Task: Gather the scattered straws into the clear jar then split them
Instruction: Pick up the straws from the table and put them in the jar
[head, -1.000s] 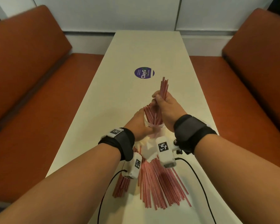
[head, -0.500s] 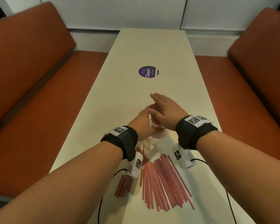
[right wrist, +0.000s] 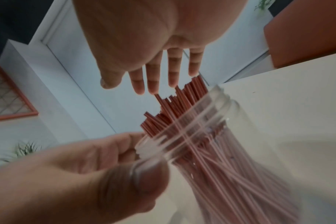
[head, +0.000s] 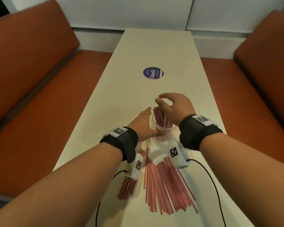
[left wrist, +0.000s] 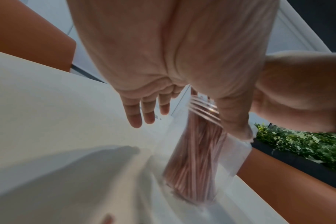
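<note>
Beside the jar's (head: 164, 128) left wall, the left hand (head: 142, 126) rested with straight fingers (left wrist: 133, 116) spread past the glass and its thumb (right wrist: 144, 177) pressed against the rim, so it steadied the jar without curling round it. Just right of that hand, the jar stood on the table (head: 154, 51), tilted a little, its mouth pointing up and away from the person. A bundle of red straws (head: 160, 116) stood in the jar, long axes running bottom to mouth, tips poking out past the rim and leaning toward the far end of the table. Over those tips hovered the right hand (head: 174, 108), fingers (right wrist: 153, 78) relaxed and slightly bent, grasping nothing; whether the fingertips brushed the tips could not be told. Nearer the person than both hands, under the wrists, loose straws (head: 167, 182) lay flat on the table, fanned with their long axes running roughly toward the jar, and a smaller bunch (head: 126, 188) lay just left of them beneath the left wrist.
</note>
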`<action>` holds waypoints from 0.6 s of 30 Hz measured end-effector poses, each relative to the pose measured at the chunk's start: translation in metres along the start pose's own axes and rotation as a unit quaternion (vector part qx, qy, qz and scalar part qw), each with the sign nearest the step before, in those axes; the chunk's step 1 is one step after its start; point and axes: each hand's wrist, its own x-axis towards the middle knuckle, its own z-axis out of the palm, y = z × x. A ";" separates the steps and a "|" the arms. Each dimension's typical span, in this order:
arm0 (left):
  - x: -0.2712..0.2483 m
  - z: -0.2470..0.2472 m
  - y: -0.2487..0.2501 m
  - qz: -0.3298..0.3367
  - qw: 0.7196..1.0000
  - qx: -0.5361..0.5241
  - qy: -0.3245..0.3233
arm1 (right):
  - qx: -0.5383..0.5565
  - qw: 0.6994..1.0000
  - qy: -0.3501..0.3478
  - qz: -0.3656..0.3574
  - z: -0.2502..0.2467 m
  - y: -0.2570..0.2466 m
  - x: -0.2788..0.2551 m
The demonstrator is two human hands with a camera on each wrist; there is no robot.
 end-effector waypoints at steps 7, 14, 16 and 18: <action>-0.057 -0.014 -0.033 -0.126 0.975 0.182 -0.020 | -0.029 0.994 0.068 0.086 0.005 0.029 -0.079; -0.111 0.020 -0.037 -0.099 0.968 0.225 -0.057 | -0.147 0.929 -0.197 0.277 0.033 0.044 -0.158; -0.117 0.034 -0.029 -0.095 0.965 0.238 -0.058 | -0.139 0.926 -0.198 0.290 0.034 0.040 -0.167; -0.121 0.046 -0.021 -0.087 0.963 0.247 -0.057 | -0.138 0.925 -0.201 0.291 0.036 0.034 -0.173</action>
